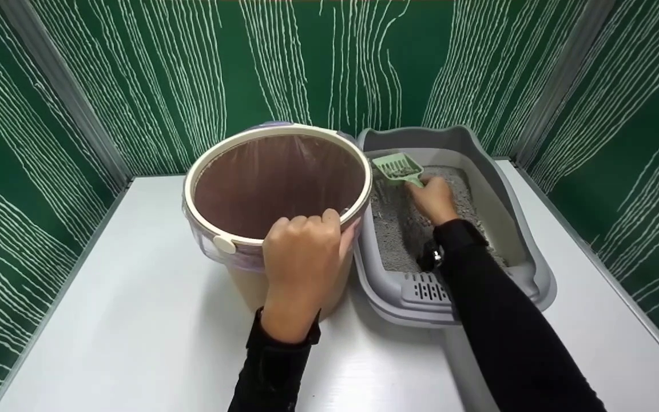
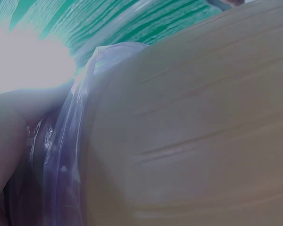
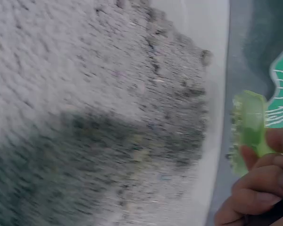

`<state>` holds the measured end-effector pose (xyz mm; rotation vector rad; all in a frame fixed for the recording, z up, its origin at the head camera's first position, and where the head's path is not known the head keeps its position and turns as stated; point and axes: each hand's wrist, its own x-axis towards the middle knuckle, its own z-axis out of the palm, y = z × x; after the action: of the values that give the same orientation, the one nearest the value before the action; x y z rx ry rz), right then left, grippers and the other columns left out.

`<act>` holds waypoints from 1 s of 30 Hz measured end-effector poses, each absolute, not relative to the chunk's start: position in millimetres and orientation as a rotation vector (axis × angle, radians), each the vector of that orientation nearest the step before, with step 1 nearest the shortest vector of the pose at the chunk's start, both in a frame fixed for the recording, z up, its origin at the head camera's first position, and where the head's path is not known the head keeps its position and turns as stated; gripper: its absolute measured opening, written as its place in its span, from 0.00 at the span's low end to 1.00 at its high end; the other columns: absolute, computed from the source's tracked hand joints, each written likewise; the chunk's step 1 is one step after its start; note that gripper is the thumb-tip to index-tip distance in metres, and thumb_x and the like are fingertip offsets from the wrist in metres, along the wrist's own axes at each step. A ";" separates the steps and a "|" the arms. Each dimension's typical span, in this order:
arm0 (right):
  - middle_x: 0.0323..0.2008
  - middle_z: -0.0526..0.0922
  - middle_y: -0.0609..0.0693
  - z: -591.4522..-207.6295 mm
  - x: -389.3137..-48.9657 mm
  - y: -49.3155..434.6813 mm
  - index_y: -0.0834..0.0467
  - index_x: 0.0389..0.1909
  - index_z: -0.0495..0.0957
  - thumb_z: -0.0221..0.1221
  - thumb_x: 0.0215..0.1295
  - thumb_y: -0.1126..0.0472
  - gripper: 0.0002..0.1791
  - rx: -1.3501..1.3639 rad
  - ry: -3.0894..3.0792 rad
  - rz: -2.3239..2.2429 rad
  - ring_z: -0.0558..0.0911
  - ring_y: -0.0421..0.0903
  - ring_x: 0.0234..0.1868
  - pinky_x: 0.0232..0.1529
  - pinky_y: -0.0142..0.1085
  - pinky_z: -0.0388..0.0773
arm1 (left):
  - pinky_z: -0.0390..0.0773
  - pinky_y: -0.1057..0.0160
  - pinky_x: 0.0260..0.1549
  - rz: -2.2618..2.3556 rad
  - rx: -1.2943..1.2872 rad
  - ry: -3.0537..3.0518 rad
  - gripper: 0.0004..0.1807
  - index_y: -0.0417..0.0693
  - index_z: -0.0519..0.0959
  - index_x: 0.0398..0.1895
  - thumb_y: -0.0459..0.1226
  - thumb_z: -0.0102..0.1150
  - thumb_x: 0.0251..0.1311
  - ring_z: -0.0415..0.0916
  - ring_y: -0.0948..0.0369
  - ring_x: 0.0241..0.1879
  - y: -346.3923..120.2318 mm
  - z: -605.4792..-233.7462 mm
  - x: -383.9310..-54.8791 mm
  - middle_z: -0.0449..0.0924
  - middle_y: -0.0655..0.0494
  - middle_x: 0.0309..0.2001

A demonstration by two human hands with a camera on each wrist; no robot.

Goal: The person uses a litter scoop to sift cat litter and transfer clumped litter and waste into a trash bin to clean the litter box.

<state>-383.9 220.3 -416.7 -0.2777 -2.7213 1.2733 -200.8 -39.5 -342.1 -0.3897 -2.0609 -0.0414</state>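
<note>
My left hand (image 1: 304, 252) grips the near right part of the rim of a beige trash can (image 1: 249, 277), which has a thin clear liner bag (image 2: 68, 155) folded over its edge. In my right hand (image 1: 433, 199) is the handle of a light green litter scoop (image 1: 399, 167), held above the far left part of a grey litter box (image 1: 527, 240). Clumps of litter lie in the slotted scoop. Grey litter (image 3: 108, 70) covers the floor of the box, with a furrow under my right forearm. In the right wrist view the fingers curl round the scoop handle.
Trash can and litter box stand side by side on a white table (image 1: 129, 297). Green walls (image 1: 318, 63) with white wavy lines enclose the back and both sides. The litter box's raised grey rim lies around my right hand.
</note>
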 end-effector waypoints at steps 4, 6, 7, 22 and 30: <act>0.43 0.82 0.63 -387.7 -380.0 236.5 0.72 0.63 0.78 0.57 0.80 0.51 0.27 -0.203 -2.866 1.259 0.73 0.45 0.31 0.32 0.35 0.68 | 0.69 0.57 0.18 -0.041 -0.396 -2.061 0.26 0.51 0.74 0.17 0.53 0.77 0.59 0.74 0.55 0.13 -38.0 -341.6 -201.8 0.76 0.56 0.13; 0.35 0.78 0.55 -368.6 -377.5 245.3 0.72 0.59 0.78 0.59 0.78 0.52 0.25 -0.138 -2.942 1.249 0.69 0.40 0.25 0.27 0.33 0.66 | 0.69 0.57 0.18 -0.043 -0.390 -2.054 0.26 0.51 0.73 0.16 0.53 0.77 0.58 0.74 0.54 0.13 -38.2 -340.9 -202.1 0.76 0.56 0.13; 0.33 0.77 0.52 -358.9 -375.8 249.2 0.71 0.59 0.78 0.60 0.78 0.53 0.24 -0.112 -2.974 1.257 0.68 0.38 0.24 0.25 0.32 0.66 | 0.69 0.57 0.18 -0.045 -0.387 -2.050 0.26 0.51 0.73 0.16 0.53 0.78 0.58 0.74 0.54 0.13 -38.4 -340.7 -202.2 0.75 0.56 0.13; 0.35 0.76 0.43 -232.5 -334.4 256.4 0.59 0.61 0.83 0.55 0.78 0.36 0.31 0.100 -3.089 1.029 0.71 0.41 0.33 0.34 0.37 0.71 | 0.67 0.58 0.16 -0.025 -0.394 -2.049 0.27 0.51 0.73 0.15 0.54 0.79 0.57 0.73 0.56 0.12 -40.6 -343.2 -201.7 0.74 0.57 0.12; 0.45 0.81 0.46 -201.3 -305.3 217.7 0.55 0.66 0.81 0.60 0.76 0.37 0.31 0.267 -2.951 1.074 0.72 0.42 0.37 0.36 0.36 0.71 | 0.68 0.58 0.17 -0.029 -0.390 -2.044 0.27 0.51 0.75 0.16 0.55 0.80 0.55 0.74 0.56 0.12 -39.8 -342.6 -200.8 0.72 0.55 0.11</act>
<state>-305.3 217.7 -201.3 0.2673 -2.9513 1.0740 -200.8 -39.8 -342.6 -0.3898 -2.0444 -0.0287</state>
